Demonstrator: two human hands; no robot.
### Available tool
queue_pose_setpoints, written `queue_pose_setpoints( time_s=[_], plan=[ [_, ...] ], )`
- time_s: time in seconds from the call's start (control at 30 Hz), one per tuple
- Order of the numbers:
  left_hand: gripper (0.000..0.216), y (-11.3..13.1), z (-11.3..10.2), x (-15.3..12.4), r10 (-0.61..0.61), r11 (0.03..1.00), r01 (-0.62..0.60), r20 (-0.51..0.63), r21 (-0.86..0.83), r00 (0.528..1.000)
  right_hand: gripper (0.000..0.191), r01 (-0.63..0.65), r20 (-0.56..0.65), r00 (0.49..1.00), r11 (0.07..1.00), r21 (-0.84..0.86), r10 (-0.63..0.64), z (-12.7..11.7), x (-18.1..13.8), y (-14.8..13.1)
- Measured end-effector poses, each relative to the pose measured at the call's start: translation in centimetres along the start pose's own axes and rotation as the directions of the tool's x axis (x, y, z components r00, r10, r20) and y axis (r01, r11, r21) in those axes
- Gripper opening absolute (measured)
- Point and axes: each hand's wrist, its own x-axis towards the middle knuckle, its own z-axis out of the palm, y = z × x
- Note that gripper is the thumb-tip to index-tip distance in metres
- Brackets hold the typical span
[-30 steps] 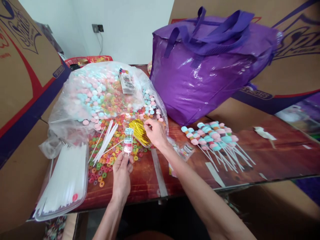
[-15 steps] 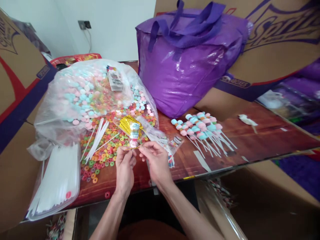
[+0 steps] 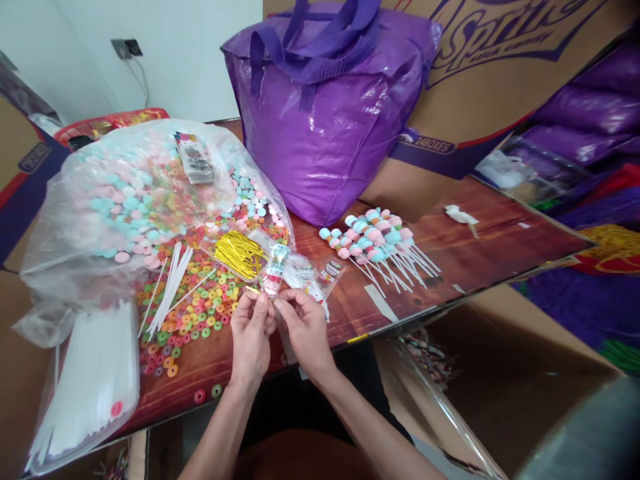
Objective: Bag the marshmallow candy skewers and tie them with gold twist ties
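Note:
A candy stick (image 3: pixel 276 267) in a clear printed wrapper stands upright, tilted slightly right, between my hands. My left hand (image 3: pixel 253 333) is closed around its lower end, which the fingers hide. A short end of a gold twist tie (image 3: pixel 253 290) sticks out above the left fingertips. With thumb and index finger, my right hand (image 3: pixel 307 330) pinches at the wrapper's gathered neck; the tie between these fingers is mostly hidden. Just behind lies a pack of gold twist ties (image 3: pixel 239 255). Printed wrappers (image 3: pixel 307 277) lie right of the candy.
Ring candies (image 3: pixel 200 300) and loose white sticks (image 3: pixel 173 287) cover the table's left, beside a pack of sticks (image 3: pixel 95 380). Behind is a big clear bag of candies (image 3: pixel 125 193). A purple bag (image 3: pixel 325 133) stands at the back. Finished candy skewers (image 3: pixel 375 237) lie right.
The view has turned right. The gold tie, stretched straight between both hands before, now shows only a short end by my left hand. The candy has tilted slightly right.

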Motion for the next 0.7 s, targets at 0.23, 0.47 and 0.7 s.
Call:
queue_pose_setpoints(
  time_s=[0.23,0.47,0.7],
  plan=[
    [0.041,1.9,-0.5,-0.3,-0.370,0.922,0.383,0.153,-0.065,0.917,0.018,0.172,0.171,0.974,0.977,-0.128,-0.149,-1.8,0.0,-0.9],
    [0.042,1.7,-0.5,-1.1,-0.438,0.899,0.424,0.204,0.110,0.875,0.016,0.333,0.385,0.897,0.904,-0.268,-0.216,-3.7,0.5,-1.5],
    [0.023,-1.2,-0.9,-1.7,0.097,0.829,-0.159,0.142,0.536,0.985,0.009,0.258,0.194,0.964,0.820,-0.511,-0.182,-3.4,-1.0,-0.5]
  ],
)
